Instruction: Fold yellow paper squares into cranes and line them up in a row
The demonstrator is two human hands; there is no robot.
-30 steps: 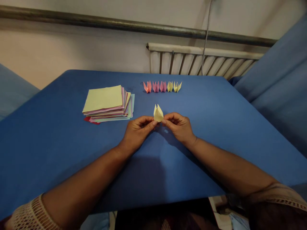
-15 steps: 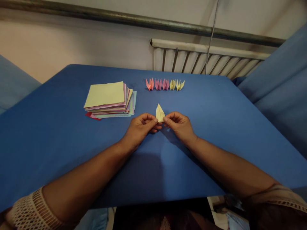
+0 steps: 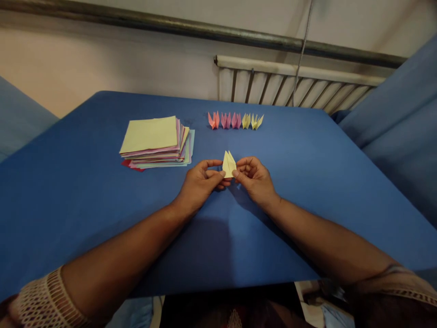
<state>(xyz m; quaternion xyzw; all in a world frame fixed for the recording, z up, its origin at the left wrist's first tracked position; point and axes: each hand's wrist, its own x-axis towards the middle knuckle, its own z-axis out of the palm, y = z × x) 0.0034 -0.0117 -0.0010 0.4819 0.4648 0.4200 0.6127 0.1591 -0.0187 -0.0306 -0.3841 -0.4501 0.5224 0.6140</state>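
Observation:
A small piece of folded yellow paper [image 3: 229, 166] is held up between both hands over the middle of the blue table. It has two points at the top and a crease down its front. My left hand [image 3: 205, 178] pinches its lower left corner, thumb in front, with the index finger stretched toward its left edge. At the lower right, my right hand [image 3: 256, 178] grips it between the thumb and curled fingers. The fingers behind the paper are partly hidden.
A stack of coloured paper sheets [image 3: 150, 135] lies to the left on the blue table [image 3: 290, 155]. Beyond my hands stands a row of several folded paper cranes [image 3: 236, 120] in orange, pink and yellow. A radiator [image 3: 259, 84] and a pipe [image 3: 191, 27] run along the wall.
The folded yellow paper has turned to show two separate tips where one broad point showed before. My left index finger has straightened along its side, and the right fingers have shifted up slightly.

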